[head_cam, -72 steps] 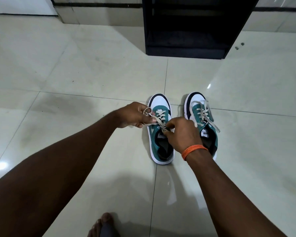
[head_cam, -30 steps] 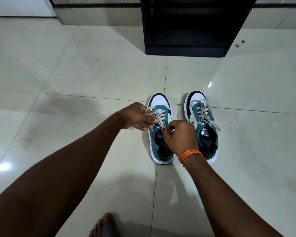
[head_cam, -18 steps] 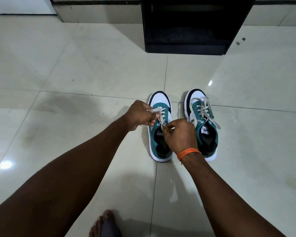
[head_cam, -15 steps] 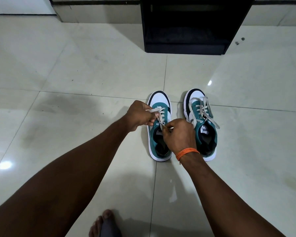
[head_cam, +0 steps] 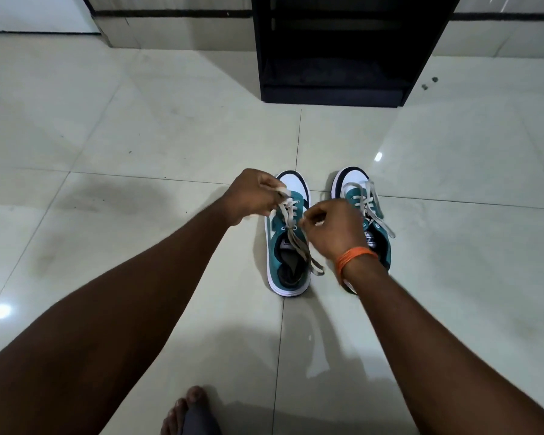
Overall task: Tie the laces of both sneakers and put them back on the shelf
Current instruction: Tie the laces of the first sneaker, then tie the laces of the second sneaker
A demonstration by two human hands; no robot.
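Two teal and white sneakers stand side by side on the tiled floor, toes pointing away. Over the left sneaker (head_cam: 288, 265), my left hand (head_cam: 253, 196) pinches one end of its beige lace (head_cam: 299, 243) up near the toe. My right hand (head_cam: 330, 226), with an orange band on the wrist, pinches the lace at the eyelets; a loose end trails back over the shoe's opening. The right sneaker (head_cam: 354, 189) is partly hidden behind my right hand, and its laces lie loose across it.
A black open shelf unit (head_cam: 336, 54) stands on the floor straight ahead, beyond the sneakers. Glossy pale floor tiles (head_cam: 139, 127) spread all around. A bare foot (head_cam: 189, 412) shows at the bottom edge. A wall base runs along the top.
Both hands have lifted and pulled apart. The left sneaker's lace is drawn out longer, with one end now trailing back over the shoe's opening.
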